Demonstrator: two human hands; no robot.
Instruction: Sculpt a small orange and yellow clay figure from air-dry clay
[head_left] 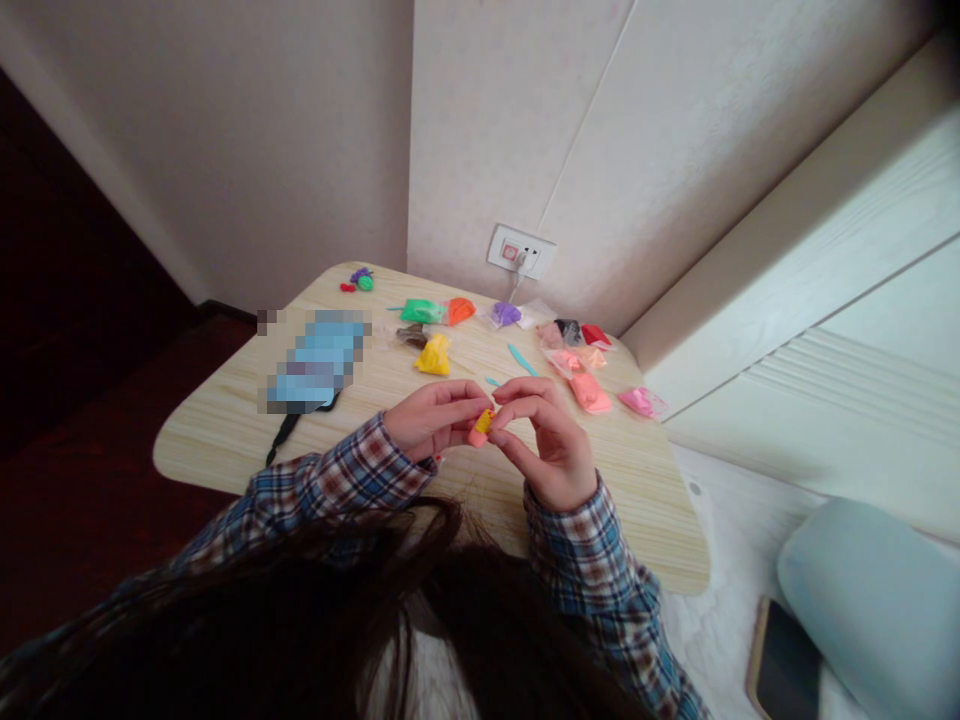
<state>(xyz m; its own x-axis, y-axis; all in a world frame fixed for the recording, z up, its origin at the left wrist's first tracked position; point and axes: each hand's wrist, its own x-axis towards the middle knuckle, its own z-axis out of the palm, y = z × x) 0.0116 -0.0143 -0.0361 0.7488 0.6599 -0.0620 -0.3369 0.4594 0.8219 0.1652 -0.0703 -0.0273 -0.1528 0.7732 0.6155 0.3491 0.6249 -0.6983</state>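
Note:
A small yellow and pink modelling clay piece (484, 424) is held above the near-middle part of the table. My left hand (435, 418) has its fingers closed on the piece from the left, with the pink end pointing down. From the right, my right hand (551, 445) pinches at the yellow part with thumb and fingertips; the exact contact is too small to make out. Beyond the hands lie a yellow clay bag (433, 355), a blue clay knife (522, 360) and a salmon-pink clay bag (589, 392).
Several more clay bags, including green (422, 311) and purple (505, 314), lie along the back of the wooden table (225, 440). Small clay shapes (364, 283) sit at the far left corner. A blurred-out phone-like device (319, 362) is left. Behind is a wall socket (521, 250).

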